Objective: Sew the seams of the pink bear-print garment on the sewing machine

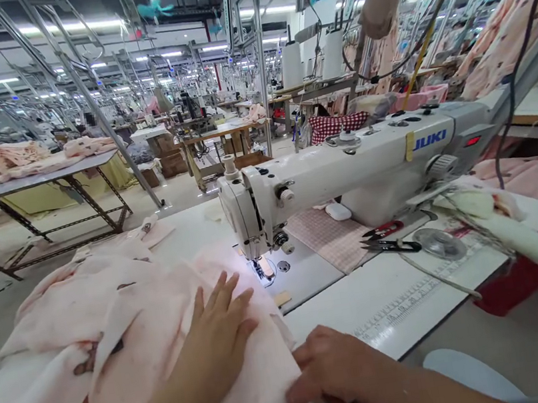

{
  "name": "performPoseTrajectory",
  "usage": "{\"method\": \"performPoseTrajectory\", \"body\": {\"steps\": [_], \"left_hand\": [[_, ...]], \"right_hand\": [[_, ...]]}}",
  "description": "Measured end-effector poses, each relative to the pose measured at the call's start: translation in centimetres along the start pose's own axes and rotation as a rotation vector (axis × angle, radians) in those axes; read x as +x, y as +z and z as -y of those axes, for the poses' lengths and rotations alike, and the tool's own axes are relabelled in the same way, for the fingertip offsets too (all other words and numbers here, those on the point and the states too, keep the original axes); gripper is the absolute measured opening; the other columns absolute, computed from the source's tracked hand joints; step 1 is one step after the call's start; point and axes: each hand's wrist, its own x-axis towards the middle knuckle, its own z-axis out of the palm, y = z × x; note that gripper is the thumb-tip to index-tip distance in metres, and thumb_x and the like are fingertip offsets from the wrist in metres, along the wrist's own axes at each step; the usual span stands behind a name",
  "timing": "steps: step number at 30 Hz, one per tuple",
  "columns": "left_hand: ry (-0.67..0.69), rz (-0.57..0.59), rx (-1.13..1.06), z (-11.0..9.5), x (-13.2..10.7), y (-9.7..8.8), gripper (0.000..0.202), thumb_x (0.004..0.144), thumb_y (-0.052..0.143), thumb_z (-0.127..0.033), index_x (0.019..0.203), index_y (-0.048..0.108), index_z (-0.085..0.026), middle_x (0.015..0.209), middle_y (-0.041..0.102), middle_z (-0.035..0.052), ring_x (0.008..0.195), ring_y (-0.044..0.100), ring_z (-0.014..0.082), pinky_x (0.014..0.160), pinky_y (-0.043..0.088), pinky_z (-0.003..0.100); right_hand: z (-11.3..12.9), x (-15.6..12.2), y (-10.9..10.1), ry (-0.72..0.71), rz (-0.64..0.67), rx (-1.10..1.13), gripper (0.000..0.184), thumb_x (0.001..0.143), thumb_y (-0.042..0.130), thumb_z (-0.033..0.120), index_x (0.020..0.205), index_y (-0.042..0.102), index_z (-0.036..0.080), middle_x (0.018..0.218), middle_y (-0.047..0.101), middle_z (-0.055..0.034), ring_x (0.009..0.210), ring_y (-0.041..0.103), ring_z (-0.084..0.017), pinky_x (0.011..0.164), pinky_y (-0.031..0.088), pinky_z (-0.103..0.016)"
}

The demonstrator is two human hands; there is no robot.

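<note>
Pale pink fabric (pixel 132 302) with small dark prints lies bunched over the left of the sewing table and runs up to the needle area of a white sewing machine (pixel 316 181). My left hand (pixel 222 330) rests flat on the fabric just left of the lit presser foot (pixel 263 268), fingers spread. Nearer to me, my right hand (pixel 339 369) pinches the fabric's right edge between thumb and fingers. Part of the fabric under both hands is hidden.
Two thread snips (pixel 389 245), a clear bobbin-like disc (pixel 440 243) and a printed ruler scale (pixel 400 303) are on the table's right. Checked pink cloth (pixel 329 236) lies under the machine arm. A side table (pixel 33 176) with stacked fabric stands at left.
</note>
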Motion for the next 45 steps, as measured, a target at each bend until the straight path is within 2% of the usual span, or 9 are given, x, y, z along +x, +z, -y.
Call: {"method": "performPoseTrajectory", "body": {"steps": [3,6,11,15,24,29,35,39,45], "left_hand": [[0.088,0.064,-0.057,-0.3,1.6,-2.3,0.030,0.088,0.044,-0.021,0.111,0.062,-0.027,0.113,0.063,0.0046,0.120,0.049,0.0261,0.110,0.012,0.061],[0.143,0.112,-0.102,-0.4,3.0,-3.2,0.018,0.084,0.049,-0.019,0.081,0.066,-0.025,0.086,0.063,0.0006,0.090,0.058,0.0198,0.097,0.036,0.046],[0.115,0.150,-0.219,-0.2,4.8,-3.0,0.019,0.086,0.044,-0.022,0.081,0.063,-0.024,0.082,0.063,-0.0012,0.081,0.058,0.0155,0.073,0.043,0.029],[0.071,0.142,-0.264,-0.6,5.9,-2.0,0.013,0.081,0.049,-0.021,0.074,0.060,-0.024,0.077,0.065,-0.0038,0.078,0.058,0.0150,0.070,0.041,0.027],[0.022,0.200,-0.249,-0.9,6.8,-0.7,0.014,0.080,0.049,-0.025,0.071,0.060,-0.023,0.072,0.065,-0.0032,0.071,0.058,0.0144,0.064,0.041,0.026],[-0.048,0.055,-0.063,-2.8,6.4,-0.6,0.013,0.081,0.050,-0.018,0.074,0.060,-0.020,0.086,0.064,0.0047,0.090,0.055,0.0253,0.079,0.039,0.040],[-0.034,0.002,0.022,-4.7,2.8,1.4,0.032,0.086,0.033,-0.008,0.092,0.063,-0.015,0.096,0.065,0.0097,0.092,0.056,0.0244,0.084,0.043,0.042],[0.072,-0.087,0.062,-3.6,0.6,3.0,0.040,0.091,0.035,-0.021,0.127,0.051,-0.017,0.131,0.056,0.0099,0.121,0.049,0.0270,0.103,0.033,0.055],[0.100,-0.185,0.046,-1.6,2.5,3.0,0.039,0.093,0.032,-0.025,0.129,0.048,-0.020,0.131,0.055,0.0095,0.120,0.051,0.0245,0.104,0.032,0.058]], "right_hand": [[-1.3,0.2,0.2,-0.157,0.028,-0.248,0.022,0.081,0.045,0.012,0.096,0.059,0.021,0.082,0.068,-0.0024,0.090,0.061,-0.014,0.084,0.038,-0.031],[-2.5,0.1,0.4,-0.237,0.006,-0.370,0.014,0.088,0.045,0.018,0.095,0.056,0.022,0.080,0.068,-0.0007,0.094,0.061,-0.014,0.091,0.036,-0.033],[-3.6,0.1,-0.2,-0.243,0.100,-0.507,0.014,0.087,0.046,0.016,0.097,0.054,0.021,0.095,0.069,-0.0023,0.109,0.055,-0.016,0.104,0.028,-0.036],[-4.2,0.1,-0.2,-0.237,0.167,-0.500,0.010,0.081,0.052,0.019,0.090,0.054,0.019,0.085,0.065,-0.0020,0.093,0.057,-0.016,0.089,0.039,-0.032],[-4.2,-0.6,-0.4,-0.334,-0.119,-0.497,0.010,0.087,0.050,0.016,0.081,0.056,0.021,0.104,0.061,-0.0028,0.111,0.049,-0.020,0.101,0.034,-0.040],[-4.6,-0.7,-0.5,-0.299,0.150,-0.547,0.013,0.087,0.045,0.018,0.091,0.057,0.016,0.106,0.064,-0.0044,0.119,0.049,-0.018,0.114,0.021,-0.037],[-4.4,-0.5,-1.0,-0.308,0.182,-0.591,0.010,0.087,0.046,0.020,0.090,0.055,0.017,0.105,0.064,-0.0045,0.115,0.052,-0.019,0.110,0.026,-0.039],[-4.6,0.4,-1.5,-0.376,0.193,-0.626,0.012,0.089,0.044,0.017,0.085,0.055,0.018,0.096,0.065,-0.0035,0.110,0.054,-0.018,0.110,0.025,-0.040],[-6.5,2.5,-2.4,-0.433,0.187,-0.687,0.018,0.091,0.040,0.014,0.082,0.055,0.018,0.095,0.066,-0.0028,0.106,0.056,-0.017,0.108,0.027,-0.041]]}}
